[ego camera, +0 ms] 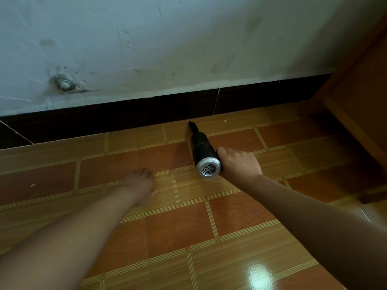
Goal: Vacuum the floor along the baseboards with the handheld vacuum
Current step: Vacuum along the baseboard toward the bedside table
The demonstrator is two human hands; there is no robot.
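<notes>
The handheld vacuum [202,148] is a black cylinder with a silver vented rear cap and a narrow black nozzle. Its nozzle tip touches the tiled floor [178,227] just short of the dark baseboard [125,120]. My right hand [238,162] grips the vacuum's body from the right side. My left hand [140,183] rests flat on the floor to the left, palm down, fingers spread, holding nothing.
A scuffed pale wall [167,42] rises above the baseboard. Brown wooden furniture [360,97] stands at the right, close to the wall corner. Small white crumbs [225,121] lie on the tiles near the baseboard and at the left.
</notes>
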